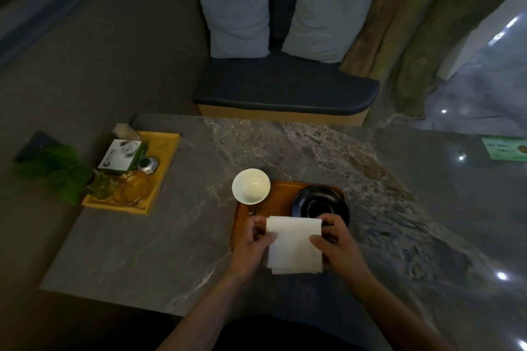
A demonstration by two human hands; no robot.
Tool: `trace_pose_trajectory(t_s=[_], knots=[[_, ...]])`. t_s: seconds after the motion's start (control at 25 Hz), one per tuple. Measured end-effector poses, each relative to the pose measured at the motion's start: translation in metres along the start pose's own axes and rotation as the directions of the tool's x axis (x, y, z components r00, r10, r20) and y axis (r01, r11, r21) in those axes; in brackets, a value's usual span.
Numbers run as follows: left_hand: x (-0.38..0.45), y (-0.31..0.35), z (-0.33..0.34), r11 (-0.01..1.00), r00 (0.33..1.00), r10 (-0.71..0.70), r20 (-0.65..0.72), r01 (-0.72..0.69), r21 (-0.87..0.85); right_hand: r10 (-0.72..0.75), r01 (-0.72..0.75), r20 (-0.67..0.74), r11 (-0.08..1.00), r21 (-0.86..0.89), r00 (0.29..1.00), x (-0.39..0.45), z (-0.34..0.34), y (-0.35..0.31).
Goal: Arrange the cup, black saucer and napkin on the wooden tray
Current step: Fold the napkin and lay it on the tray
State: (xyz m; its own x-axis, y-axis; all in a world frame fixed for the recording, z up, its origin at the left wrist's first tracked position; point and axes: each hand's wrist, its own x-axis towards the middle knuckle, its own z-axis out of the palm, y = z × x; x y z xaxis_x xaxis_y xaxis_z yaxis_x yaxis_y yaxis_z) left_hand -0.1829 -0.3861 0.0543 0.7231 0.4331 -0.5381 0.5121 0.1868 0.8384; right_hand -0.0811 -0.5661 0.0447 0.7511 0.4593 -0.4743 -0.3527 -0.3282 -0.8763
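A folded white napkin [293, 245] is held over the near part of the wooden tray [281, 198]. My left hand [252, 242] grips its left edge and my right hand [335, 242] grips its right edge. The white cup [251, 186] stands at the tray's far left corner, overlapping the rim. On the right half of the tray lies the black saucer [319, 204], its near edge partly hidden by the napkin and my right hand.
The marble table [176, 236] carries a yellow tray [159, 177] at the left with a box, glassware and a small metal object. Green leaves [60, 171] lie beside it. A dark bench with two pillows [285, 80] stands beyond the table.
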Motion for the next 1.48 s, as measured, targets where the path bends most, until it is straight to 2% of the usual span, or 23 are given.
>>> trace_pose_trajectory(t_s=[0.36, 0.52, 0.72, 0.92, 1.12, 1.28, 1.48], knots=[[0.028, -0.034, -0.060, 0.993, 0.993, -0.094, 0.075, 0.088, 0.078, 0.078, -0.076, -0.095, 0.997, 0.017, 0.992, 0.015, 0.061, 0.026], [0.038, -0.051, -0.071, 0.980, 0.987, -0.146, 0.072, 0.134, 0.144, 0.141, -0.142, -0.061, 0.990, -0.019, 0.988, 0.021, 0.074, 0.041], [0.049, -0.063, -0.077, 0.962, 0.981, -0.195, 0.002, 0.191, 0.197, 0.183, -0.191, -0.060, 0.962, -0.195, 0.981, 0.034, 0.087, 0.050], [0.071, -0.056, -0.080, 0.920, 0.977, -0.205, -0.052, 0.211, 0.329, 0.180, -0.172, -0.015, 0.910, -0.378, 0.984, 0.059, 0.097, 0.046], [0.087, -0.047, -0.075, 0.853, 0.990, -0.121, -0.076, 0.143, 0.502, 0.145, -0.141, -0.021, 0.895, -0.423, 0.989, 0.073, 0.100, 0.040], [0.094, -0.047, -0.069, 0.803, 0.996, -0.057, -0.063, 0.083, 0.590, 0.133, -0.128, -0.034, 0.798, -0.588, 0.990, 0.082, 0.105, 0.040], [0.097, -0.053, -0.069, 0.728, 0.999, 0.020, -0.028, 0.005, 0.685, 0.115, -0.100, -0.024, 0.711, -0.696, 0.993, 0.081, 0.114, 0.042]])
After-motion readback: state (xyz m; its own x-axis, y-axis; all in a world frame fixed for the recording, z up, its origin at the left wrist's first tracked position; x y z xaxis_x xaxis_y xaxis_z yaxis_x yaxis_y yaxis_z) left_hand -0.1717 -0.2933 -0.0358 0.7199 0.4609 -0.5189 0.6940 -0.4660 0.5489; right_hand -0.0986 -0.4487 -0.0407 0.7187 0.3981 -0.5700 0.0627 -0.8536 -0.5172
